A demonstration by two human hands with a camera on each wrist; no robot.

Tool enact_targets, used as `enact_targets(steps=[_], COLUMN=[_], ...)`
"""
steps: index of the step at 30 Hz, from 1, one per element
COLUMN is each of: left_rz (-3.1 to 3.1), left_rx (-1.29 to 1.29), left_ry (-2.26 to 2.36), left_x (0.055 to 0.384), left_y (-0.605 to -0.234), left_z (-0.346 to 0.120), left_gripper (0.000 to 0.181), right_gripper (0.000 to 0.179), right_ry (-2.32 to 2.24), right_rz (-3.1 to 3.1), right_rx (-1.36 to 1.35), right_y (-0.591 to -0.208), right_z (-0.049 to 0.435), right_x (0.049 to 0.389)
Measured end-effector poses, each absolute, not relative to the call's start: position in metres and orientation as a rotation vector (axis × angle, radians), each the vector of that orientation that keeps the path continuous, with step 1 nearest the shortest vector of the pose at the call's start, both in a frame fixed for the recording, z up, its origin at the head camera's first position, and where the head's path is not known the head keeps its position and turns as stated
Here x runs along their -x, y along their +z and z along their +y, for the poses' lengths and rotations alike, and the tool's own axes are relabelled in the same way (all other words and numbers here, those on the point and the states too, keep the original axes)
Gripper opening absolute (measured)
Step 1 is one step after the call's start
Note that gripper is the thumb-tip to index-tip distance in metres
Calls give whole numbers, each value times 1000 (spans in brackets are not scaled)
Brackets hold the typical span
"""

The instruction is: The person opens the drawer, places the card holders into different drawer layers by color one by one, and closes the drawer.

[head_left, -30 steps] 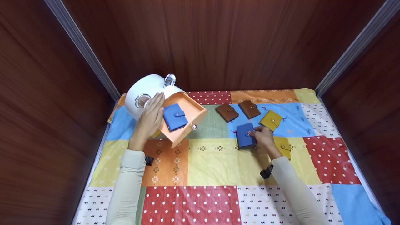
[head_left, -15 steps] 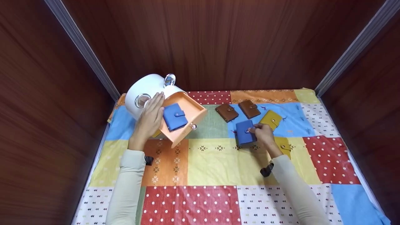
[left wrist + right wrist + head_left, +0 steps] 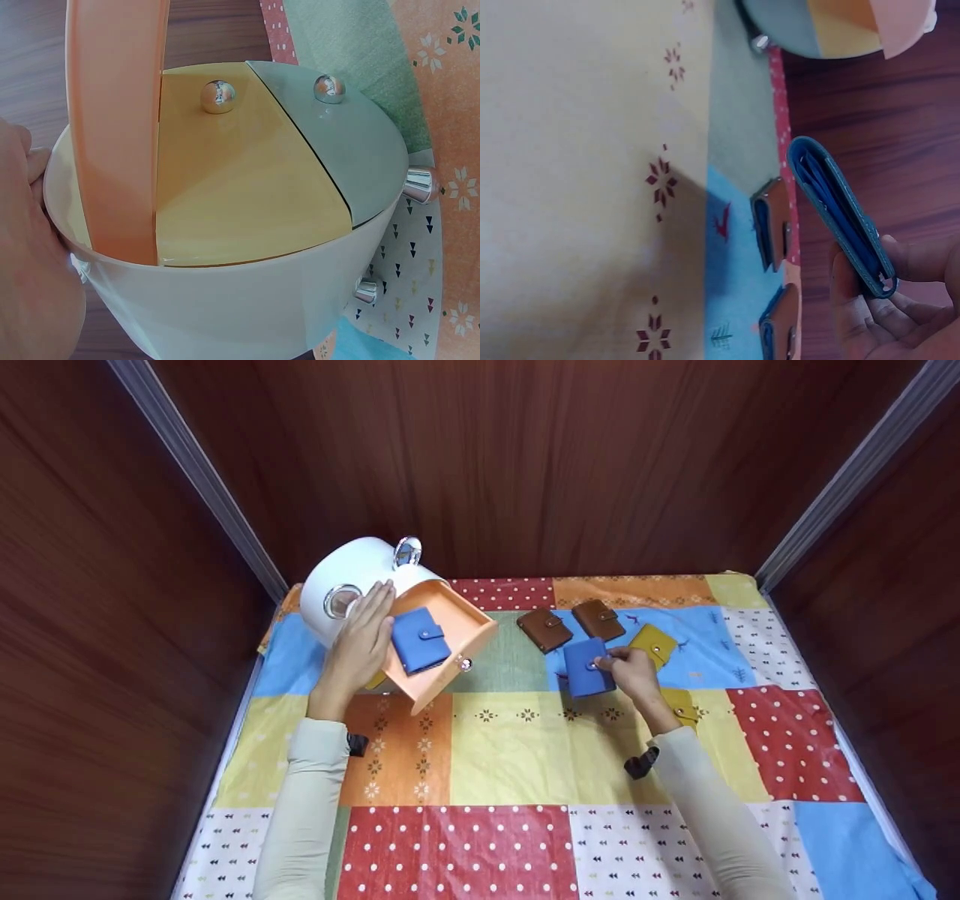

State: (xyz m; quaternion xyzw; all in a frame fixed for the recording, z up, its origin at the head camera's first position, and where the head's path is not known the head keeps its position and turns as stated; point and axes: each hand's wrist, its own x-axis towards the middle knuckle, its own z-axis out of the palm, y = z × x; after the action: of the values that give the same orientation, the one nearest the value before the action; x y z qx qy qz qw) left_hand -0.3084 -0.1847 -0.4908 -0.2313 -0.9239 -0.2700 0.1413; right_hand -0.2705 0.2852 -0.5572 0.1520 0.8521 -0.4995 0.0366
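My right hand (image 3: pixel 636 681) pinches a blue wallet (image 3: pixel 587 667) by its snap-tab edge, thumb on one face and fingers on the other. The right wrist view shows this wallet (image 3: pixel 842 217) edge-on, raised above the cloth. My left hand (image 3: pixel 360 649) lies with straight fingers against the side of a rounded white drawer box (image 3: pixel 352 566). Its peach top drawer (image 3: pixel 472 619) is pulled out, and a second blue wallet (image 3: pixel 420 639) lies in it. In the left wrist view, a yellow drawer (image 3: pixel 247 172) and a grey-green drawer (image 3: pixel 341 142) with round silver knobs sit closed below it.
Two brown wallets (image 3: pixel 545 630) lie behind the held one. A yellow wallet (image 3: pixel 654 646) and another yellow wallet (image 3: pixel 680 705) lie close to my right hand. A small round mirror (image 3: pixel 407 553) stands on the box. Brown wood panels (image 3: pixel 495 465) enclose the patchwork cloth (image 3: pixel 510 750).
My right hand has lifted the blue wallet off the cloth, shifting it slightly away from me. The left hand, the box and the other wallets have stayed put.
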Motion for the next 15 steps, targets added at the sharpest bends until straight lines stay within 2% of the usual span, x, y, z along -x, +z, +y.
enact_targets(steps=[5,11,15], left_rz=[-2683,-2692,-2691], left_rx=[662,654,651], left_ry=[-777,-782,-788], left_x=[309,308,308], left_y=[-490,-489,-489], left_z=[-185,-184,-184], left_gripper=[54,54,54], right_gripper=[53,44,45], right_ry=[-1568,-1584,-1600], right_rz=[2593,2620,2622], right_rx=[-454,-431,-423], right_y=[-549,-541,-536], right_z=[283,279,278], right_x=[271,274,275])
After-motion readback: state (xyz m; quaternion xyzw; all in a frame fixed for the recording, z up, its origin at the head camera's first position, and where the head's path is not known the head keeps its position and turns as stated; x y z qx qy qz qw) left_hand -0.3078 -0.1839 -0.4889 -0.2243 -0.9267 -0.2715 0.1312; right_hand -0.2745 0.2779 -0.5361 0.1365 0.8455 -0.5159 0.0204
